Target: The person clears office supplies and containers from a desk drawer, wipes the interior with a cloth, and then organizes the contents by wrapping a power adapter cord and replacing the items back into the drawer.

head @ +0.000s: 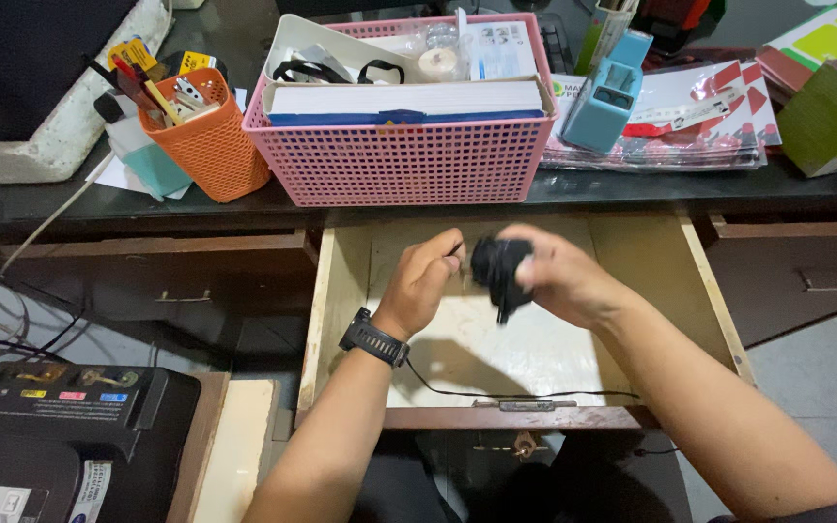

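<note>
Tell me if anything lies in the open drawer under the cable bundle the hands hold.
Nothing visible does. The right hand grips the black cable bundle, the left hand pinches its end, and the drawer below shows only bare bottom and the trailing cable.

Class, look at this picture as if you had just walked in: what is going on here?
A person stands over an open drawer below a cluttered desk. The right hand grips a black bundle of coiled cable, and the left hand, with a black watch on its wrist, pinches the cable's loose end beside it. A thin length of cable trails across the drawer's front edge. A pink basket sits above.
</note>
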